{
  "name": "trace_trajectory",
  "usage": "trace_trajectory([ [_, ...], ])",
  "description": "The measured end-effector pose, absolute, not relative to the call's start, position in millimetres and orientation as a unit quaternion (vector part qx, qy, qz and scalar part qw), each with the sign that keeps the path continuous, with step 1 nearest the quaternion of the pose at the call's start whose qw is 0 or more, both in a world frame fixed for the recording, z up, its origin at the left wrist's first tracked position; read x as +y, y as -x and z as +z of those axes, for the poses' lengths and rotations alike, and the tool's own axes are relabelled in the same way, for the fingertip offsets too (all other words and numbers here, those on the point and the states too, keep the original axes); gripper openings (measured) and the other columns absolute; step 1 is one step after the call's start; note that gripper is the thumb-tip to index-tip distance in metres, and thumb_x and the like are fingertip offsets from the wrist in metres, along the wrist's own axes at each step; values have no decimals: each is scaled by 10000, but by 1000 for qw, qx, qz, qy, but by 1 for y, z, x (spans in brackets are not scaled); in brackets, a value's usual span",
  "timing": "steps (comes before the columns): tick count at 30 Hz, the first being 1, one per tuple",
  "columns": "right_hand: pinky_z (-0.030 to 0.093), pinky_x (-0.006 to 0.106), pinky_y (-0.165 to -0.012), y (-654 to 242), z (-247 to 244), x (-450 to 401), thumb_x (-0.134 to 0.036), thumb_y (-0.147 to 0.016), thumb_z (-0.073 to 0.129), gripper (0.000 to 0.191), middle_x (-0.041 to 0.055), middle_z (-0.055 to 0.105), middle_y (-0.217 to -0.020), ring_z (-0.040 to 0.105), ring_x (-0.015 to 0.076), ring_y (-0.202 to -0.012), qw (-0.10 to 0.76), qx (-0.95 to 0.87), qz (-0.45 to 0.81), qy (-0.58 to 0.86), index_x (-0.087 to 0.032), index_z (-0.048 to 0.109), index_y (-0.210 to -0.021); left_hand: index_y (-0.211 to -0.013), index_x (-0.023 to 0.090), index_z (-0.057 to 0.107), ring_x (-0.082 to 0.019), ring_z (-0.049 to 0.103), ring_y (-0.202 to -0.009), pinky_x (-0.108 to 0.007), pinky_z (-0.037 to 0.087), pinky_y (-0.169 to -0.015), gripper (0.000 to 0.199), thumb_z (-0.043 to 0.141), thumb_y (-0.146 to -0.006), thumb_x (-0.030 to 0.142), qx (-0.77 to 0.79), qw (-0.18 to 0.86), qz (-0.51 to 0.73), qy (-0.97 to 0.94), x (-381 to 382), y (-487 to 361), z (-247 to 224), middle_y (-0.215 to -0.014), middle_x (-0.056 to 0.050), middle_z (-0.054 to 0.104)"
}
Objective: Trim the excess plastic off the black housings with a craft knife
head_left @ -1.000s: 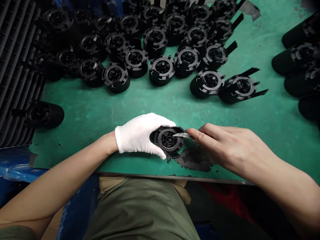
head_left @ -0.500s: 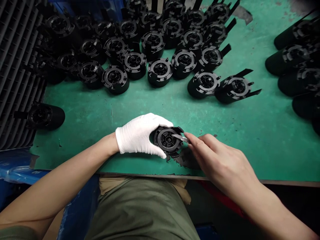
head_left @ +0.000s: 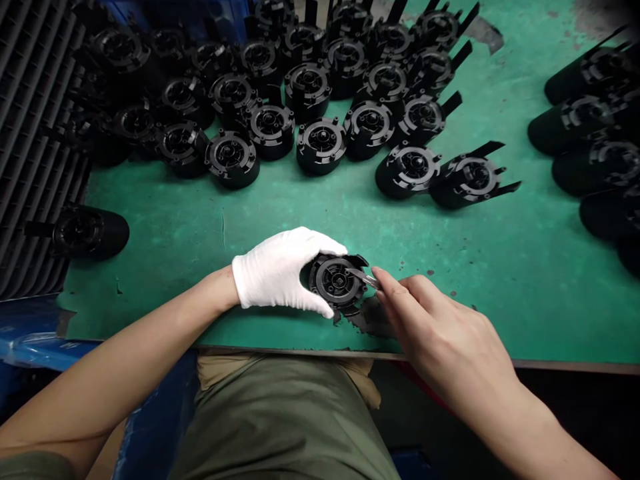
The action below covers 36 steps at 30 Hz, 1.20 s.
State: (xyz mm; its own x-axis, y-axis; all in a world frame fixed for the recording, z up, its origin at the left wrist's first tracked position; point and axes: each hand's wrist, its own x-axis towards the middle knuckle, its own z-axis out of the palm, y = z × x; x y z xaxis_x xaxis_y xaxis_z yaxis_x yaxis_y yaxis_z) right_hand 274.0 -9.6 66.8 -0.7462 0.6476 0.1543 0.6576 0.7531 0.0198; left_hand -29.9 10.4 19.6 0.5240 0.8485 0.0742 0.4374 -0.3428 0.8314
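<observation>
My left hand, in a white glove, grips a round black plastic part from its left side, thumb below and fingers above. The part's ringed face points up, close to the table's front edge. Bare and closed, my right hand pinches a small metal blade between thumb and fingers. The blade's tip lies over the upper right of the part's ring; whether it touches is too small to tell.
Many similar black housings stand in rows at the back of the green table. More lie at the right, and one lies at the left. A ribbed black rack stands at the left edge.
My right hand and the blade have shifted slightly to the right and down. My left hand keeps its grip on the part, nearly unmoved.
</observation>
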Motion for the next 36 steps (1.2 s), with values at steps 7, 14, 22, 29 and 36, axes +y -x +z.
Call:
trace_trajectory([
  [7,335,352,-558,-275,67,-9,-172,-1121,571,396,31,654,-905,554,167,-639,59,-936,-37,345,-130,622,-1512,-1404,225,737,-381,794,-1273,-517,615,-1142,884,1020,-724,714,409,405,253,-778,11,29,22,-1368,-142,821],
  [14,339,350,-576,-275,75,-7,-13,-1030,481,463,42,649,-904,519,182,-641,37,-946,-50,318,-93,613,-1467,-1370,240,759,-377,807,-1243,-492,630,-1102,838,1015,-729,715,408,406,250,-778,13,28,26,-1335,-130,835],
  [22,343,356,-582,-272,87,13,49,-993,432,456,38,620,-851,490,187,-637,32,-966,-72,246,-41,639,-1390,-1357,234,769,-383,807,-1252,-499,631,-1114,843,1009,-725,737,407,416,248,-775,15,28,27,-1340,-137,837],
  [29,384,330,-601,-281,86,46,72,-974,427,469,9,621,-816,539,179,-649,45,-986,-67,143,-88,638,-1361,-1378,238,764,-379,808,-1260,-491,634,-1122,856,986,-740,764,393,422,265,-773,15,29,24,-1346,-140,835],
  [36,377,318,-597,-286,79,43,-17,-1039,532,393,13,644,-857,505,170,-655,74,-976,-60,196,-100,627,-1411,-1381,247,754,-382,795,-1262,-519,622,-1130,875,997,-721,767,406,408,260,-775,13,30,22,-1356,-137,826],
])
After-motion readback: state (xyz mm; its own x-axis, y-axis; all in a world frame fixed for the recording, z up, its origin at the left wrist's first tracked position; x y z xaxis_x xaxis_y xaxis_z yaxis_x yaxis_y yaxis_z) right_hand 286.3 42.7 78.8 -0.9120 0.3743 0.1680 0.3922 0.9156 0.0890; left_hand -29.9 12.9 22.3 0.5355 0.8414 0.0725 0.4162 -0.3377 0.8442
